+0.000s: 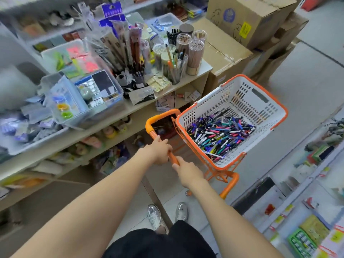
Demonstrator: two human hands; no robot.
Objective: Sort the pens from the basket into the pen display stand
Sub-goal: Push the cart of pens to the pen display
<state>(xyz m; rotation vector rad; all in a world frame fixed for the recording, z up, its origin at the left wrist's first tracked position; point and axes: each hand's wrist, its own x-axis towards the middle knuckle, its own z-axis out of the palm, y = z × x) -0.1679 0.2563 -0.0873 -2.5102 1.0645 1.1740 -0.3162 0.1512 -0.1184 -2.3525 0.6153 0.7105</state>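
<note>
Two bare forearms reach out from below, above black shorts and a pair of silvery shoes (155,217) on the floor. Ahead, the pens (219,133) lie in a loose, tangled heap on the bottom of one white basket (247,101) with an orange rim. They are far too many to count, dozens at least, in blue, purple, pink, black and white. Sorting looks not yet begun.

Each pen seems light, stiff and smooth. A single one should lift easily by the barrel between thumb and forefinger. In a heap like this, though, clips are likely to snag on neighbours, and a big handful would probably slide apart.

The basket sits on top of one orange cart (231,180), just right of the shelf (203,68). Both the left hand (160,152) and the right hand (188,174) grip the cart handle (173,158), fingers curled round the bar. The left is just ahead of the right.

On the shelf stand several clear tubs of pencils (195,54) and cups of pens, with packaged stationery behind them. Which of these, if any, is the pen display stand I cannot tell. Beyond the shelf are at least four cardboard boxes (247,19), stacked.
</note>
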